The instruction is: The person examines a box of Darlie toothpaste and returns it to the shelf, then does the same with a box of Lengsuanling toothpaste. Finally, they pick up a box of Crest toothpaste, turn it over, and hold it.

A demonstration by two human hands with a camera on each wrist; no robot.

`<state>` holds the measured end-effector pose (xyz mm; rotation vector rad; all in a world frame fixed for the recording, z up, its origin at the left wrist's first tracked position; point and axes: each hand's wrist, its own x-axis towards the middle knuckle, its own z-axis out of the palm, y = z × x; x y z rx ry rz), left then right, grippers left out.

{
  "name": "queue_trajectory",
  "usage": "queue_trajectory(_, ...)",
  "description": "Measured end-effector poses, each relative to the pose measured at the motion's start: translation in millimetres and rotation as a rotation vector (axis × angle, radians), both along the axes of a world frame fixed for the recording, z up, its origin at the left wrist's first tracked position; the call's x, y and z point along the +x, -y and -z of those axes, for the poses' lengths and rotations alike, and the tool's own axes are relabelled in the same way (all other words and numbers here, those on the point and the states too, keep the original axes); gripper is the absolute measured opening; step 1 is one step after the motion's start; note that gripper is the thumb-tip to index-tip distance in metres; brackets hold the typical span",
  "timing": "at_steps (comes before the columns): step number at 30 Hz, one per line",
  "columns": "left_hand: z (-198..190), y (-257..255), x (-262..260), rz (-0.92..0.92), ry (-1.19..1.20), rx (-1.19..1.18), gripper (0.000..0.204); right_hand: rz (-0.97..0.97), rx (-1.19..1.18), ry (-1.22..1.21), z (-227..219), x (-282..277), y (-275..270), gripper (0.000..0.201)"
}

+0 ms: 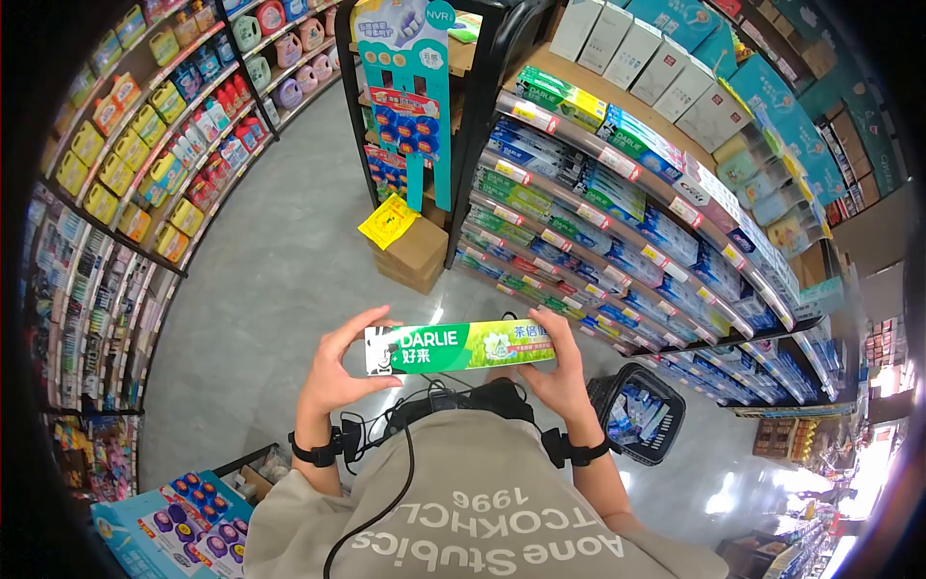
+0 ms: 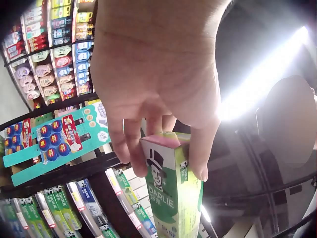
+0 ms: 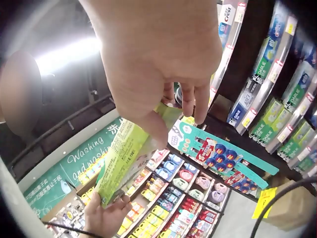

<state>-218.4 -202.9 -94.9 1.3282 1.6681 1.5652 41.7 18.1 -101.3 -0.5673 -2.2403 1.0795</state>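
A long green Darlie toothpaste box (image 1: 459, 346) is held level in front of me, one hand at each end. My left hand (image 1: 340, 364) grips the end with the logo, thumb below and fingers on top; the left wrist view shows that end of the box (image 2: 171, 183) pinched between thumb and fingers (image 2: 130, 148). My right hand (image 1: 559, 367) holds the other end, and in the right wrist view the box (image 3: 124, 158) runs away from its fingers (image 3: 195, 101) toward the left hand (image 3: 101, 218).
Shelves of toothpaste boxes (image 1: 617, 232) rise at the right. A black basket (image 1: 639, 415) with several packs sits on the floor by my right arm. A cardboard box (image 1: 410, 246) and a blue display stand (image 1: 410, 96) stand ahead; detergent shelves (image 1: 164, 125) line the left.
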Motion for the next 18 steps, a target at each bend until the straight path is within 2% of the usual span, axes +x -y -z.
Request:
queue_trajectory(7,9,-3,4,0.003,-0.027,-0.026,0.072,0.000,0.014,0.022,3,8,-6,0.080)
queue_trajectory(18,-10,-34,10,0.132,-0.097,-0.013,0.071,0.116,0.090,0.046,4,24,-10,0.076)
